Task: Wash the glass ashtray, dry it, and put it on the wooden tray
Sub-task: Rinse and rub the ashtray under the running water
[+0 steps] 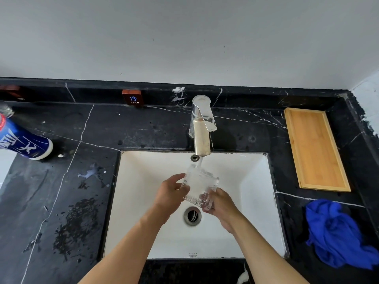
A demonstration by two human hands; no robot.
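The square ribbed glass ashtray (200,184) is held tilted over the white sink (139,201), under water running from the chrome tap (202,128). My left hand (171,194) grips its left edge. My right hand (218,203) holds its lower right corner from below. The wooden tray (315,150) lies flat on the black counter to the right of the sink. A crumpled blue cloth (336,232) lies on the counter in front of the tray.
A blue bottle (22,140) stands at the counter's left edge. Dark wet specks and a white smear mark the black marble counter (82,128) left of the sink. A small red COLD tag (132,98) sits on the back ledge. The drain (192,215) is open.
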